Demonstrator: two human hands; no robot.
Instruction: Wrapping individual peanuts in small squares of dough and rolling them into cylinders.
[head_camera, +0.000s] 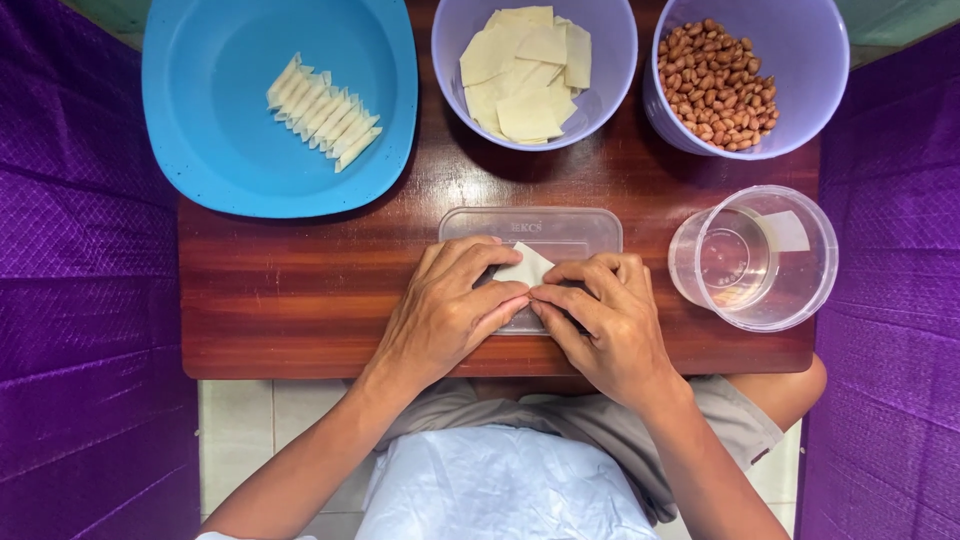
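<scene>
On a low reddish-brown wooden table (300, 290), both hands meet over a clear rectangular plastic lid (560, 228) that lies flat near the middle of the tabletop. The left hand (450, 310) rests with its fingers curled and pressed down, fingertips pinching the near-left edge of a small pale square dough wrapper (524, 268). The right hand (605, 315) mirrors it, fingers bent and closed on the wrapper's near-right edge, so that the two sets of fingertips touch one another. Only a pointed corner of the wrapper shows above the fingers, aimed toward the far side; the rest is hidden beneath them.

At the far left sits a wide blue plastic plate (200, 150) holding a slanted row of folded pale dough parcels (322, 110), overlapping one another like tiles. To its right, at the far middle, a lilac plastic bowl (610, 90) contains a loose stack of flat square dough sheets (525, 75). Further right, a second lilac plastic bowl (810, 60) is filled with red-skinned peanuts (718, 85). Near the right edge of the table, just beside the right hand, stands a clear round plastic tub (800, 280).

Purple quilted cloth (80, 300) flanks the table on both sides.
</scene>
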